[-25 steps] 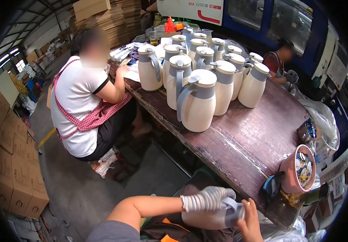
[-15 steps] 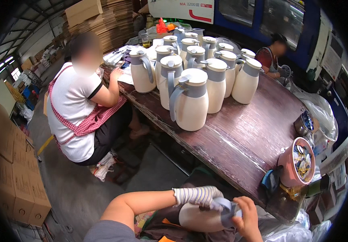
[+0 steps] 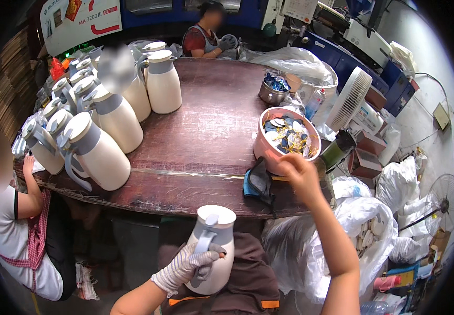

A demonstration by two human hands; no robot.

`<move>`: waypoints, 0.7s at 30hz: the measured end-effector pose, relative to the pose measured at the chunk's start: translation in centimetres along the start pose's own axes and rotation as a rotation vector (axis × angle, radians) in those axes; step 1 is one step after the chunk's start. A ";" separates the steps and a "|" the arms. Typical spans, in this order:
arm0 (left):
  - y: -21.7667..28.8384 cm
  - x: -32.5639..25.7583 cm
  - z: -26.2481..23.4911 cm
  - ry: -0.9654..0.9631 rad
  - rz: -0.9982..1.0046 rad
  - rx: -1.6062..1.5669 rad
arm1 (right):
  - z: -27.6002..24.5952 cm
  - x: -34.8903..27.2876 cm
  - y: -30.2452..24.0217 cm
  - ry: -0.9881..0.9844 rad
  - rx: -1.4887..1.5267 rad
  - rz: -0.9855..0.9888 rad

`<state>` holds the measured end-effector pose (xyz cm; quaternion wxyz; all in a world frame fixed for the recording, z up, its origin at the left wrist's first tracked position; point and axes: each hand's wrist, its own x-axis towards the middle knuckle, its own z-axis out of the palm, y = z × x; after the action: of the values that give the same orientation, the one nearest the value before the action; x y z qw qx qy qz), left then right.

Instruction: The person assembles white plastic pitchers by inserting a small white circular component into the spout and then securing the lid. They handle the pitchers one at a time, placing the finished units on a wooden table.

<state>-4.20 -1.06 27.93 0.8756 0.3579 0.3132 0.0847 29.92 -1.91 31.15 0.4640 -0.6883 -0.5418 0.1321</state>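
My left hand [image 3: 195,262], in a striped work glove with bare fingertips, grips the grey handle of a cream vacuum jug [image 3: 222,257]. The jug stands tilted on my lap, its white lid and grey collar facing up. At the front of a pink bucket [image 3: 270,143] is my bare right hand [image 3: 301,176], its fingers loosely bent, slightly blurred and apart, with nothing seen in them. Round dark and white tags [image 3: 290,131] with yellow strings fill the bucket. A dark cloth-like item [image 3: 259,184] with blue lies beside it on the table edge.
Several matching jugs [image 3: 101,152] crowd the left of the dark wooden table [image 3: 211,105]. A metal pot [image 3: 274,90] stands behind the bucket. One person [image 3: 22,231] sits at left, another [image 3: 206,39] across the table. A plastic bag [image 3: 337,252] of parts is at right.
The view has swung right. The jug has gone from lying sideways to nearly upright, still held by my left hand. My right hand has left its lid and moved to the bucket.
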 end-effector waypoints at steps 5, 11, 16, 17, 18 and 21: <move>-0.9 2.4 -0.4 0.025 0.040 -0.135 | -2.9 6.6 6.0 0.082 -0.393 -0.028; -0.7 2.6 -0.5 0.061 0.052 -0.096 | 1.4 11.9 8.3 -0.018 -0.817 -0.175; -0.9 2.8 -0.9 0.025 0.079 -0.059 | 1.0 11.9 7.6 0.175 -0.245 -0.292; -1.2 3.0 -1.0 0.022 0.087 -0.074 | 0.8 11.7 7.5 0.244 0.021 -0.064; -1.3 3.3 -1.2 0.024 0.101 -0.084 | 0.5 12.1 7.2 0.315 0.133 -0.114; -1.3 3.1 -1.1 0.091 0.113 -0.164 | 0.5 10.4 6.7 0.393 0.427 0.062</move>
<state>-2.54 -0.26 24.90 0.8806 0.2982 0.3238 0.1755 37.69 7.45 28.96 0.6900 -0.6038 -0.3803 0.1215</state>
